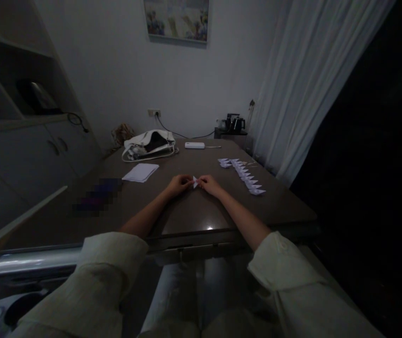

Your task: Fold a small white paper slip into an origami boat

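Observation:
A small folded white paper piece lies between my two hands on the dark brown table. My left hand pinches its left side and my right hand pinches its right side, fingertips nearly meeting. To the right of my right hand runs a row of several folded white paper pieces, lined up toward the far edge. A stack of flat white paper sheets rests to the left of my left hand.
A white handbag lies at the table's far side, with a white box-like device beside it. A kettle stands on a side stand by the curtain. Cabinets line the left wall.

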Demonstrator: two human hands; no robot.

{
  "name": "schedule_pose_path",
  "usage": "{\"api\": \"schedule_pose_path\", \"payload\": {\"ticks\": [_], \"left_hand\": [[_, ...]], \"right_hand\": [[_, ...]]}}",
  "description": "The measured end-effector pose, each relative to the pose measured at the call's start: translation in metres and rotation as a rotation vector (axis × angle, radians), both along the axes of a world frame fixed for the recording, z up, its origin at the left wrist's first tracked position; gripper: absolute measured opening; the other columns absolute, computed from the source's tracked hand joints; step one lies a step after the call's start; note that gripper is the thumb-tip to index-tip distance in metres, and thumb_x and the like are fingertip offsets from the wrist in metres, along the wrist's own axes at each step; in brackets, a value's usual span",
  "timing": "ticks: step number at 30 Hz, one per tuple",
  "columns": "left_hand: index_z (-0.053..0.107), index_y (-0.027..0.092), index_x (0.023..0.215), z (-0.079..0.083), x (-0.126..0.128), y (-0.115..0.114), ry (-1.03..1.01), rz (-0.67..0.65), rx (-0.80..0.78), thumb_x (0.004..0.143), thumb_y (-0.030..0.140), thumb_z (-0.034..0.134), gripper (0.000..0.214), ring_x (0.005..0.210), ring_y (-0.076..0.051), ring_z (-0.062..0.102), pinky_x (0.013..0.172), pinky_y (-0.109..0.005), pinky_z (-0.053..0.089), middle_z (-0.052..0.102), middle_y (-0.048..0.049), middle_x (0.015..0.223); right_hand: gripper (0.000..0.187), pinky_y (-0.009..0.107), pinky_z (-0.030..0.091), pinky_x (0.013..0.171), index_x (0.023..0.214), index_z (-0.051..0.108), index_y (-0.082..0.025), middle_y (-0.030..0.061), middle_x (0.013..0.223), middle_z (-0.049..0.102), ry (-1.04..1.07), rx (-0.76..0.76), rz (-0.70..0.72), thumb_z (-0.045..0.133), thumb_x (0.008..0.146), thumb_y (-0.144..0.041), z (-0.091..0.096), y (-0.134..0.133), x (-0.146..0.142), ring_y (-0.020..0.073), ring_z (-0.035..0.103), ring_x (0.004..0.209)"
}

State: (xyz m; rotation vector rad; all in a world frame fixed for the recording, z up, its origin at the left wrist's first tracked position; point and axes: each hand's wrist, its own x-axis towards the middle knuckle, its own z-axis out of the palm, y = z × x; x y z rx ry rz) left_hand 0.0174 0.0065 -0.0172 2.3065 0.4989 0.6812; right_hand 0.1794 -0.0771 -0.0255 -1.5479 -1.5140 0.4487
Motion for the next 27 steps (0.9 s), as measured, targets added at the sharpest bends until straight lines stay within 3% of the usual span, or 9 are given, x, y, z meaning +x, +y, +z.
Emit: {"api": "schedule_pose_path", "payload": {"ticks": [11, 27], "left_hand": [[0.065, 0.007, 0.094, 0.0062, 0.0006, -0.001, -0.009, -0.023, -0.176, 0.07, 0.05, 0.06, 0.049, 0.048, -0.012, 0.05, 0.048, -0.02, 0.034, 0.061, -0.0013, 0.055], [0.067, 0.011, 0.09, 0.009, 0.0015, -0.0033, 0.019, 0.003, -0.171, 0.064, 0.045, 0.063, 0.044, 0.047, -0.013, 0.05, 0.046, -0.02, 0.032, 0.061, 0.0004, 0.053]], "right_hand": [[0.025, 0.021, 0.031, 0.056, 0.063, 0.062, -0.012, -0.0026, 0.054, 0.052, -0.026, 0.02, -0.04, 0.053, 0.083, -0.023, -0.0025, 0.0036, 0.0017, 0.0099, 0.046, 0.055], [0.02, 0.019, 0.032, 0.055, 0.069, 0.064, -0.012, -0.0023, 0.057, 0.055, -0.016, -0.001, -0.036, 0.054, 0.084, -0.02, -0.0002, 0.0017, 0.0004, 0.0089, 0.048, 0.054]]}}
